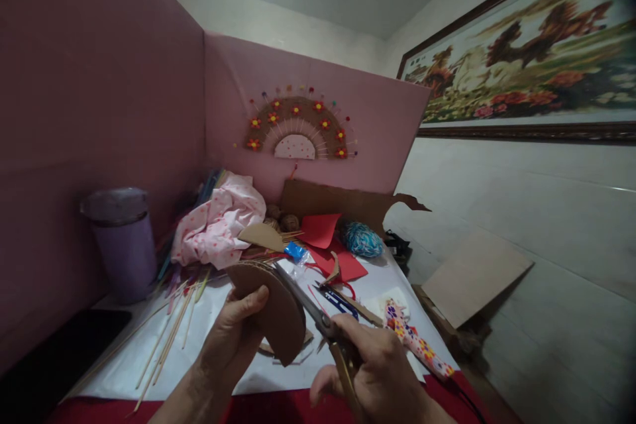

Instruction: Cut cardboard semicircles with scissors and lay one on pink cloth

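Note:
My left hand (229, 338) grips a rounded piece of brown cardboard (278, 315), thumb pressed on its face, holding it upright over the table. My right hand (380, 371) is wrapped round the handles of a pair of scissors (311, 308), whose blades reach up and left along the cardboard's curved edge. Both hands hover above the white table cover (209, 338) near its front edge.
A lilac lidded tumbler (124, 242) stands at left, with thin wooden sticks (166, 338) beside it. Pink cloth (221, 225), red paper (328, 245), blue yarn (361, 238), and cardboard scraps crowd the back. A patterned strip (415, 341) lies at right. Pink boards (99, 112) wall the table.

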The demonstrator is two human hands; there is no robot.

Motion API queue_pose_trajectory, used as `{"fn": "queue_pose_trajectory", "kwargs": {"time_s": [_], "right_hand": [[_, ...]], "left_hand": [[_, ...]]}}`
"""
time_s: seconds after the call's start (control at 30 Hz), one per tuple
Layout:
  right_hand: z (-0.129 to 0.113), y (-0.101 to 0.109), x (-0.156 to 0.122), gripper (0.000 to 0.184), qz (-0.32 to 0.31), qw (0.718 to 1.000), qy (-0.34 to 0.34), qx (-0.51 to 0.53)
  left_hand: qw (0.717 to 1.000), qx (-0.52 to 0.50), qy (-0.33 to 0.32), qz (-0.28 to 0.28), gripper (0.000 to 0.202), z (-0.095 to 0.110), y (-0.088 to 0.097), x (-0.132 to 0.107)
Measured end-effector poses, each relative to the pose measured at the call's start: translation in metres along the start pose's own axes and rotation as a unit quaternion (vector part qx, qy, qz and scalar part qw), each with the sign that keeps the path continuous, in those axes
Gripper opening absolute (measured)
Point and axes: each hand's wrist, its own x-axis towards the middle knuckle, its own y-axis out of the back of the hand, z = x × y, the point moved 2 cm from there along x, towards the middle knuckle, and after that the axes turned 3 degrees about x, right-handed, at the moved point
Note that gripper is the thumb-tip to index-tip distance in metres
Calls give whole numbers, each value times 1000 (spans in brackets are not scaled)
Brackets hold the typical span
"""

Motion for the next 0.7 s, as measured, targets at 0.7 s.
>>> {"fn": "queue_pose_trajectory", "kwargs": {"time_s": [0.7], "right_hand": [[0, 15, 12, 43, -99, 992, -77, -1]], "left_hand": [[998, 47, -25, -21, 35, 3, -2, 0]]}}
